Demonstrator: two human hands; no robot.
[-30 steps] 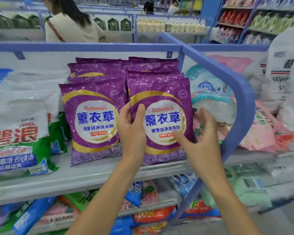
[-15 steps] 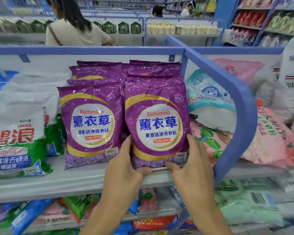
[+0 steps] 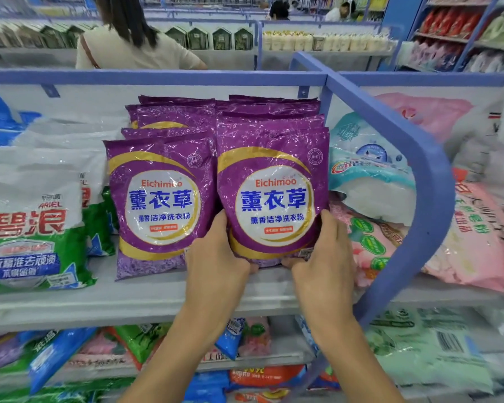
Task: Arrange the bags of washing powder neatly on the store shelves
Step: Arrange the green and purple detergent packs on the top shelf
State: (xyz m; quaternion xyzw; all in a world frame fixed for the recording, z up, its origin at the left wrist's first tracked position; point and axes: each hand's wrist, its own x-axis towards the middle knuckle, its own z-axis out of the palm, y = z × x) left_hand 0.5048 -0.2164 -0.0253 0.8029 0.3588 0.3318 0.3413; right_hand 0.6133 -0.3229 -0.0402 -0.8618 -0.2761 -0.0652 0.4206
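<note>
On shelf, left hand and right hand grip one bag

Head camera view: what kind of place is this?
Probably a supermarket's laundry aisle: purple washing-powder bags stand in rows on a blue-railed shelf, more stocked shelves fill the background, and another person stands one aisle over.
</note>
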